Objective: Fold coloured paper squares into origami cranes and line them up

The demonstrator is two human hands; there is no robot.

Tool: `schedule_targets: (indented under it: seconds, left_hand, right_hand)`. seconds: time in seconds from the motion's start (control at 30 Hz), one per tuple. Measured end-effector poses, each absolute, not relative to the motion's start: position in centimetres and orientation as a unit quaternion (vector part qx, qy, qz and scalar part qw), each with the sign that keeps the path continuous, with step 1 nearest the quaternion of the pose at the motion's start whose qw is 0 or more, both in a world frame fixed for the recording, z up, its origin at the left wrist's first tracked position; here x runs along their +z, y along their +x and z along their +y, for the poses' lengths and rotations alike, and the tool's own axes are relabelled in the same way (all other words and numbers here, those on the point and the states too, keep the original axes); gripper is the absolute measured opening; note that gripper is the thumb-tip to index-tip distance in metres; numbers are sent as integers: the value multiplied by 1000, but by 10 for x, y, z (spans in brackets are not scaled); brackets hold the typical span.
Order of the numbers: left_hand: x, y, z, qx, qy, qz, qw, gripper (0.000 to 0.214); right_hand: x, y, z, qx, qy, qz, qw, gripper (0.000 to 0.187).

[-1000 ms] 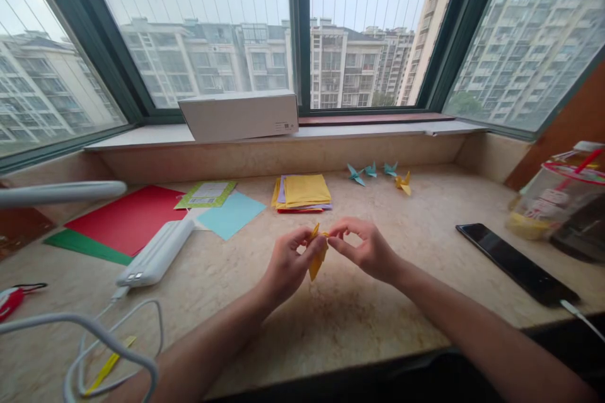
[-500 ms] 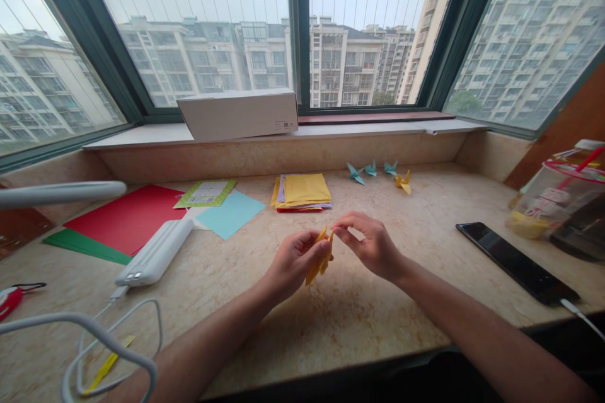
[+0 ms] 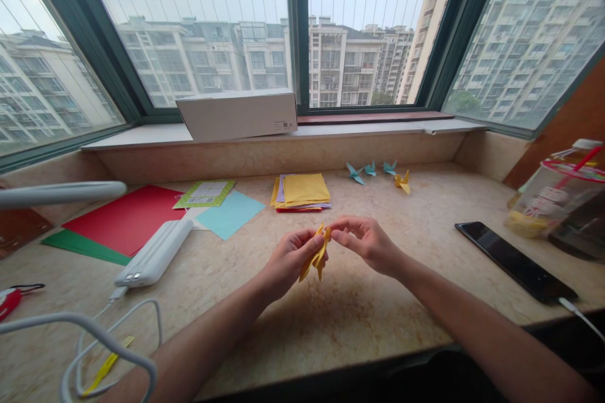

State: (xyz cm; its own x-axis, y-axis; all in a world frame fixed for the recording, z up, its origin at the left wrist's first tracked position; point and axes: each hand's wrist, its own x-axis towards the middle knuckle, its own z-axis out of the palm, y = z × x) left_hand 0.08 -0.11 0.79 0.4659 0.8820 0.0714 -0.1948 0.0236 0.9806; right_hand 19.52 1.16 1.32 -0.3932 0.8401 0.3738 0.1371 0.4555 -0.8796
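Left grip (image 3: pixel 288 258) is pinching the folded yellow paper (image 3: pixel 316 259) between thumb and fingers, holding it just above the table (image 3: pixel 359 321), front middle. Right grip (image 3: pixel 366 242) is pinching the paper's upper tip with thumb and forefinger, so both are clamping the same piece. Paper is sitting between the two grips, touching both. Its long axis is running steeply, top tip toward the right grip and lower points hanging down-left under the left thumb. Left grip is carrying the bulk, right grip only the tip. Well apart behind: paper stack (image 3: pixel 302 190), blue cranes (image 3: pixel 371 170), yellow crane (image 3: pixel 403 182). Phone (image 3: pixel 515 261) is lying off to the right. White box (image 3: pixel 239 113) on the sill is showing a small label, and the green card (image 3: pixel 205 193) is showing print, both too small to read.
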Motion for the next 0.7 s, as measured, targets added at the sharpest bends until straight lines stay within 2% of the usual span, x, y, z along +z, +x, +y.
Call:
schedule_targets:
  seconds: [0.27,0.47,0.7]
  left_hand:
    - [9,1,-3,390,564,323,653,38]
    - [12,2,-5,392,575,337,634,47]
    - [8,3,-1,418,563,359,615,46]
  right_hand:
    - [13,194,12,423,-344,-718,433,21]
    - [4,195,16,456,-379,-660,461,32]
    - [10,189,11,488,-337,-679,433,25]
